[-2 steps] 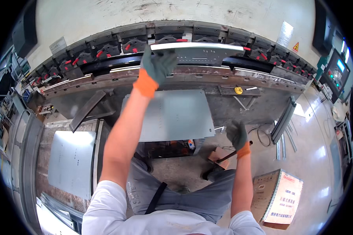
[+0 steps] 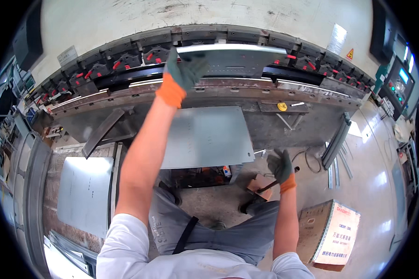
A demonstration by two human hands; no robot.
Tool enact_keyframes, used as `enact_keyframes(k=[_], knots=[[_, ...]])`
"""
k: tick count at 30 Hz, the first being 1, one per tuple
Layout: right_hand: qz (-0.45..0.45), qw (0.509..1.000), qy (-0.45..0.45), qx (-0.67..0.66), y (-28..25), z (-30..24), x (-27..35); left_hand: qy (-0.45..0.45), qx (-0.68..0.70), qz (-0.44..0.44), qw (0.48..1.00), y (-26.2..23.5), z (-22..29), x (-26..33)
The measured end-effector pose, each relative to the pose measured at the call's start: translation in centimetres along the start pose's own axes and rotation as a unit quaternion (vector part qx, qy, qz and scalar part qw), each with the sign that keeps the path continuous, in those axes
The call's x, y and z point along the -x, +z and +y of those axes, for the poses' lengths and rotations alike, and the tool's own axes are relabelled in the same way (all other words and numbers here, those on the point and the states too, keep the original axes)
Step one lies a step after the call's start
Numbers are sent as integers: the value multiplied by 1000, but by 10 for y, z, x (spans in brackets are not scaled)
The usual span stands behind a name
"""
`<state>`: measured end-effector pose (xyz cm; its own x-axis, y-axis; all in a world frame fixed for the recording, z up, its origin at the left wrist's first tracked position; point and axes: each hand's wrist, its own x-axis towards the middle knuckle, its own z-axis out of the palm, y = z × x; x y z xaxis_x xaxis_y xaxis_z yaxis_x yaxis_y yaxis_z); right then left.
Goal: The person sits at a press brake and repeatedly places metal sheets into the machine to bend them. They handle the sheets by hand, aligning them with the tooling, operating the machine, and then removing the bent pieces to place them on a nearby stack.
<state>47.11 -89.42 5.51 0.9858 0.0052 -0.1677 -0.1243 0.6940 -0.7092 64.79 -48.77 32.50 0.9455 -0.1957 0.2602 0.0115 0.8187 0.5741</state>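
My left hand (image 2: pixel 186 70), in a green glove with an orange cuff, is raised at the left end of a bent grey sheet-metal panel (image 2: pixel 239 63). Its fingers are spread in front of the panel's face; whether they touch it I cannot tell. The panel stands tilted at the press brake, a bright folded edge along its top and small holes in its face. Lower right, my gloved right hand (image 2: pixel 280 167) hangs with fingers apart, holding nothing. Between my arms lies a flat grey metal sheet (image 2: pixel 209 137), partly covered by my left forearm.
The press brake's tool clamps (image 2: pixel 121 63) with red levers run across the back. A yellow tape measure (image 2: pixel 282 107) rests on a small ledge. Another sheet (image 2: pixel 85 195) lies at left. A carton (image 2: pixel 328 235) stands at lower right, and a control panel (image 2: pixel 399 83) hangs far right.
The panel has risen slightly and shows more of its face. My left hand has shifted a little up and left; my right hand's fingers look slightly more spread.
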Motion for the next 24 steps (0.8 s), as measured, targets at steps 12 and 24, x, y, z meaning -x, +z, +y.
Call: enact_keyframes(k=[12,24], knots=[[51,973,170,-146,-180,179,90,-134,-67,74,986,12,2,-35],[144,973,176,-33,-125,170,98,-147,-84,104,980,-10,3,-42]])
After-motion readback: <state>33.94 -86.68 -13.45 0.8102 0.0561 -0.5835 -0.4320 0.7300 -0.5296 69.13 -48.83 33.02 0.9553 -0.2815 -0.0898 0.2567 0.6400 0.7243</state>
